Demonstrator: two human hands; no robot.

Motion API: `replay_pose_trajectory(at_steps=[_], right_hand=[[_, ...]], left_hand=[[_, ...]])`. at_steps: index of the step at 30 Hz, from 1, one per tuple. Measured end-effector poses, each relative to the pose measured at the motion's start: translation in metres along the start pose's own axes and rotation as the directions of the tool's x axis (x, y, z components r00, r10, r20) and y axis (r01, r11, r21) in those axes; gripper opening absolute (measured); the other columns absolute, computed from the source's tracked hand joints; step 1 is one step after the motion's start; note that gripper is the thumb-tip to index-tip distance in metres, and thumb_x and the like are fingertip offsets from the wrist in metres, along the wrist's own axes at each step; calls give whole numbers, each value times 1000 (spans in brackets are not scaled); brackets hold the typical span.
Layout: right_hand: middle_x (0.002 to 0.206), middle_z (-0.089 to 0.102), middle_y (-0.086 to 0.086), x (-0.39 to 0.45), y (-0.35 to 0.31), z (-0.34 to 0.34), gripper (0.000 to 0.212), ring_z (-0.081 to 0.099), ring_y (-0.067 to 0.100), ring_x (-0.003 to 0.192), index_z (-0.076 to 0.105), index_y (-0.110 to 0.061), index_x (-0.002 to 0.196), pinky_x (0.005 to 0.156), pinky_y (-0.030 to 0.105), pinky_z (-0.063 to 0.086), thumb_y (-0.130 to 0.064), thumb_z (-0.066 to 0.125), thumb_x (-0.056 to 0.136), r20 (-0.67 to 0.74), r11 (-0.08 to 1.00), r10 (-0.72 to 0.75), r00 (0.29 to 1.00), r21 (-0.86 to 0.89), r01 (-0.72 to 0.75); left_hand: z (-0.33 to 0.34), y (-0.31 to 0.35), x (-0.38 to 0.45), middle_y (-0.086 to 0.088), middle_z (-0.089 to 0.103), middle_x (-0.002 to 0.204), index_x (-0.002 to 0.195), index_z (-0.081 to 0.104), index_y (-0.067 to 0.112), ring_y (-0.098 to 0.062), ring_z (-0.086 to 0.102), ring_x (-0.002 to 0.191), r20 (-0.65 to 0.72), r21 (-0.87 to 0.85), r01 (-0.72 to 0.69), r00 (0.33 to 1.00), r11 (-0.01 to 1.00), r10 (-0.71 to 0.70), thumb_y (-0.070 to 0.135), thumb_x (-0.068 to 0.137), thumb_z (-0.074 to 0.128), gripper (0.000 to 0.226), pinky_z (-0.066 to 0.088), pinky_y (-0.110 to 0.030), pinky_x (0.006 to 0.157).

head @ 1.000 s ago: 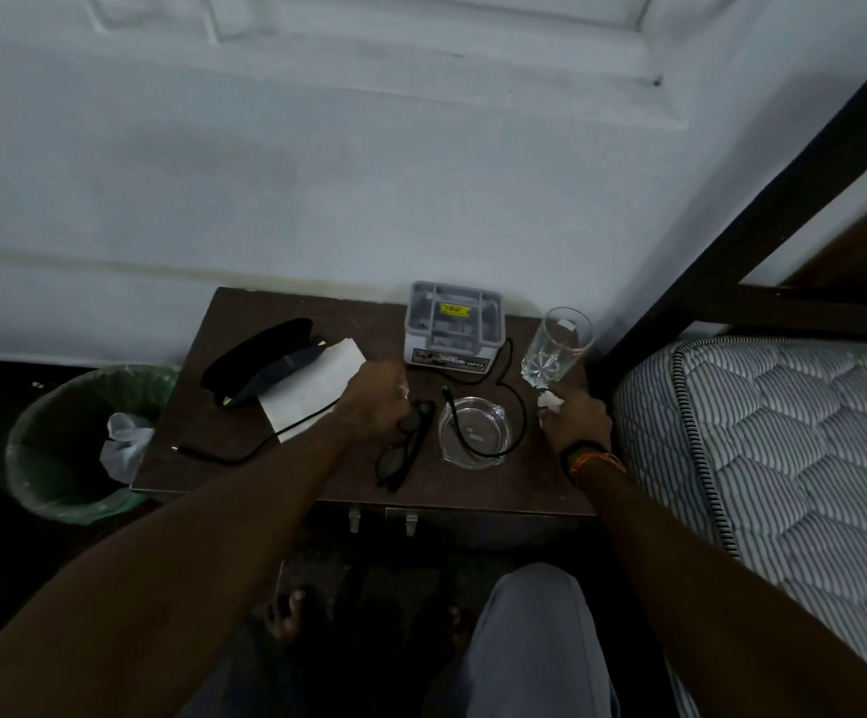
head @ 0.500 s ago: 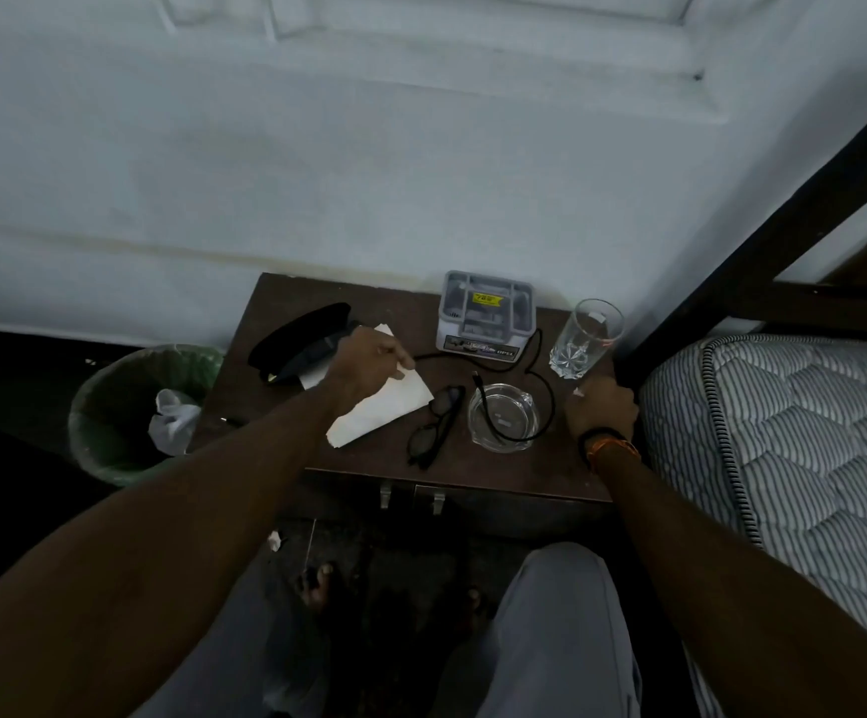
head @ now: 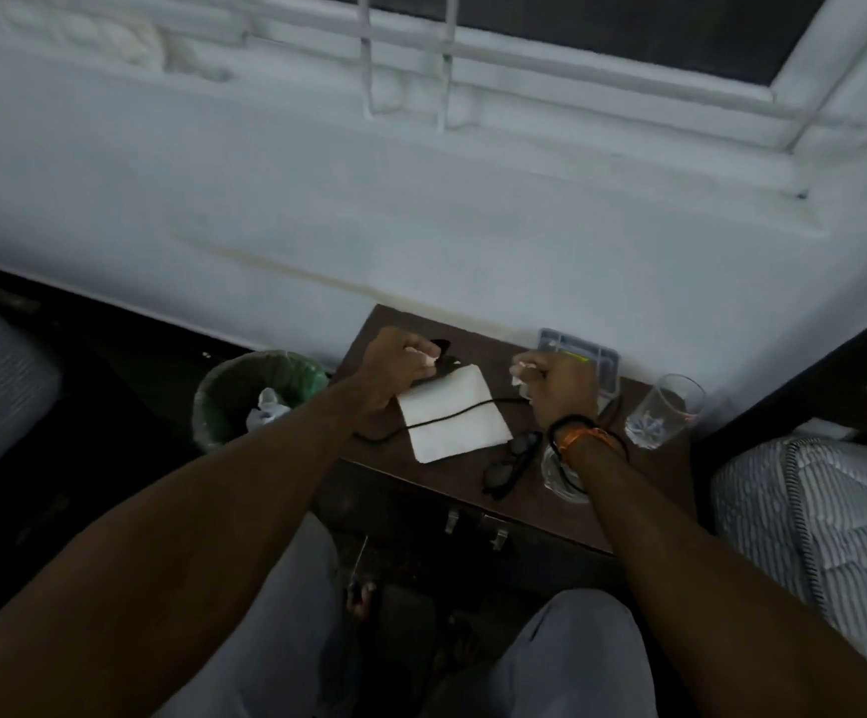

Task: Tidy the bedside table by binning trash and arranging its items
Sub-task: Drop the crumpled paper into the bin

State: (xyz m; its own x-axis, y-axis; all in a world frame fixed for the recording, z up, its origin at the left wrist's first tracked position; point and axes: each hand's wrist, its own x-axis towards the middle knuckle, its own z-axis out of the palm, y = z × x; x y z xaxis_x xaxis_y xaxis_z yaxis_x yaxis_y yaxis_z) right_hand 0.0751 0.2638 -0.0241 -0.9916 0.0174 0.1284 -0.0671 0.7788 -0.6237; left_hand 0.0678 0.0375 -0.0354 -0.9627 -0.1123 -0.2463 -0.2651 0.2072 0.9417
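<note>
Reaching: both hands are out over the dark brown wooden bedside surface (head: 566, 502), which stands against a pale wall.
Left hand: the left hand (head: 395, 367) hovers over the far left part of the surface, fingers curled tight round a small scrap of white crumpled paper (head: 427, 355) that peeps out at the fingertips.
Right hand: the right hand (head: 558, 388) is curled too, pinching a small wad of white tissue (head: 518, 373) at its near-wall side; black and orange bands circle the wrist.
White sheet: a flat white rectangular sheet of paper (head: 452, 422) lies between the two hands, tilted on the surface.
Cable: a thin black cable (head: 446, 418) runs across the white sheet from the left forearm toward the right hand.
Glasses: black-framed spectacles (head: 511, 466) lie near the front edge, just beside the sheet's right corner.
Ashtray: a clear glass ashtray (head: 558, 476) sits under the right wrist, partly hidden.
Tumbler: a clear drinking glass (head: 664, 412) stands upright at the right end of the surface.
Box: a grey plastic box (head: 597, 357) with a yellow label sits at the wall, behind the right hand.
Bin: a round green-lined waste bin (head: 224, 401) stands on the floor just left of the surface, with white crumpled trash (head: 265, 409) inside.
Bed: a striped quilted mattress (head: 830, 515) fills the right edge.
</note>
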Motion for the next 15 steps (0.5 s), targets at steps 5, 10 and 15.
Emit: replay_pose_trajectory(at_steps=[5, 10, 15], right_hand=[[88, 77, 2, 1, -79, 48, 11, 71, 19, 80, 79, -17, 87, 77, 37, 58, -24, 73, 82, 116, 975, -200, 973, 121, 186], [81, 76, -1, 2, -168, 150, 10, 68, 14, 78, 79, -18, 79, 74, 32, 55, -26, 74, 80, 272, 928, -372, 887, 113, 355], [75, 72, 6, 0, -179, 186, 15, 66, 25, 73, 73, -14, 74, 64, 32, 52, -14, 62, 84, 293, 937, -344, 892, 45, 347]], left_hand=[[-57, -10, -23, -18, 68, 82, 85, 69, -8, -21, 71, 65, -90, -49, -12, 996, 999, 7, -6, 83, 67, 3, 62, -34, 63], [-155, -65, -23, -9, 69, 65, 77, 76, 8, -15, 65, 58, -308, 193, 15, 950, 981, 46, 9, 76, 77, 2, 56, -22, 53], [-172, -88, -18, 2, 70, 68, 73, 76, 17, -9, 63, 59, -342, 280, 92, 940, 956, 9, 22, 64, 83, 13, 57, -28, 59]])
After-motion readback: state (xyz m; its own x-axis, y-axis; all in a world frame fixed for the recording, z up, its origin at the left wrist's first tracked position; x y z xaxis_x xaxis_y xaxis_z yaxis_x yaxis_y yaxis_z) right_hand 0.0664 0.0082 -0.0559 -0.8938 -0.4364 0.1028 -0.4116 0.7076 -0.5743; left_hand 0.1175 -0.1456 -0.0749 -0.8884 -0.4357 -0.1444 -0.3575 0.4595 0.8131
